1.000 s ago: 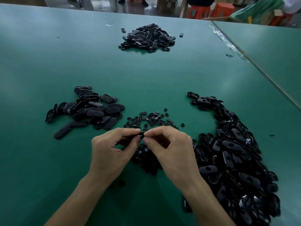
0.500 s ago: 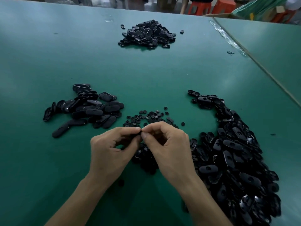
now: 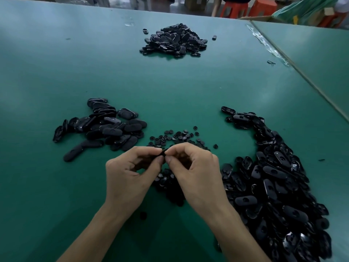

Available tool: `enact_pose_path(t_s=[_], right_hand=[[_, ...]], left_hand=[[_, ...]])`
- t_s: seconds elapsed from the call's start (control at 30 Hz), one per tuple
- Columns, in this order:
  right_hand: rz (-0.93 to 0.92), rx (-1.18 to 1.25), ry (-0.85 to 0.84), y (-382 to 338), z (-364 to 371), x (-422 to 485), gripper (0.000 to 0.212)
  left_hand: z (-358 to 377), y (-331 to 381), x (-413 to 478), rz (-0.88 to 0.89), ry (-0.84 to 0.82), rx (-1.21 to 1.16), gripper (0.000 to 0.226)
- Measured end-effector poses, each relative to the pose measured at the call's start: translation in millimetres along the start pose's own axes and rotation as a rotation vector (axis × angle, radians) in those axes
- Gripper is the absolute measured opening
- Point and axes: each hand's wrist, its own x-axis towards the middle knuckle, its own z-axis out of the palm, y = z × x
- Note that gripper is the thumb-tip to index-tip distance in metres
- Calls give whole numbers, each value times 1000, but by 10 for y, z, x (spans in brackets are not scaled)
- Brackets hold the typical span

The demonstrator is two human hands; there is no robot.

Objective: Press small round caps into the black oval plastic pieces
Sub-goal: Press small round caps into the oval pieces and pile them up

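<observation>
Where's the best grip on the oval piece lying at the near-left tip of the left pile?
Probably pinch the oval piece across its narrow middle, from above. It lies flat on the table, long axis diagonal, table bare along both long sides; its far end crowds the left pile.
</observation>
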Motion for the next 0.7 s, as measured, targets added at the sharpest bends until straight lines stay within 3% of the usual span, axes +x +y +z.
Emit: enact_pose_path(t_s=[0.17,0.43,0.7], right_hand=[[-59,-82,25,-1,36,-13,14],[11,24,84,11,74,-49,16],[-68,20,155,31,64,-86,18]], left_hand=[[-5,-6,-8,-21,-20,-21,32],[-4,10,-7,-53,-31,-70,30],[7,6,0,-87,-32,-141,32]])
